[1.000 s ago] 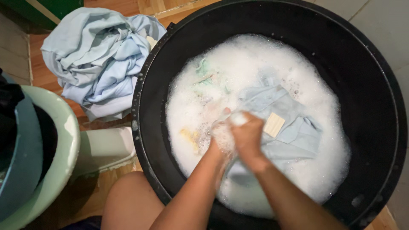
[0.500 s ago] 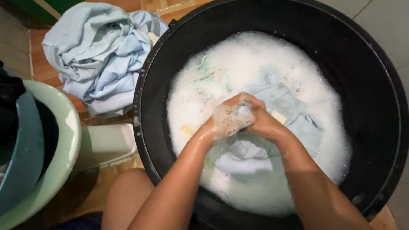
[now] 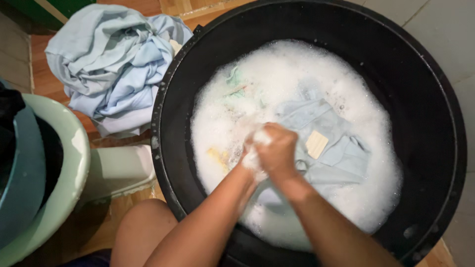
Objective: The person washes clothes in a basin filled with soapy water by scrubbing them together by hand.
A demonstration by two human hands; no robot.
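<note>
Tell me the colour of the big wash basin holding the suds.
Black: the wash basin shows plainly in the head view, white suds inside.

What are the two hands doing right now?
Left hand: closed on the soapy pale blue cloth garment, mostly hidden by foam.
Right hand: closed on the same garment.

The light is soft and fairly dim, warm in tone, with no hard-edged shadows. The white soap foam is the brightest area and is close to washed out, so its bubbles show little detail. The wide round black plastic basin stays dark, with only faint dull sheen along its rim. Motion blur smears the right hand and the left hand where they meet. The crumpled pale blue cloth pile is reasonably sharp. The lower left corner falls into shadow. Straight lines bend slightly toward the edges.
</note>
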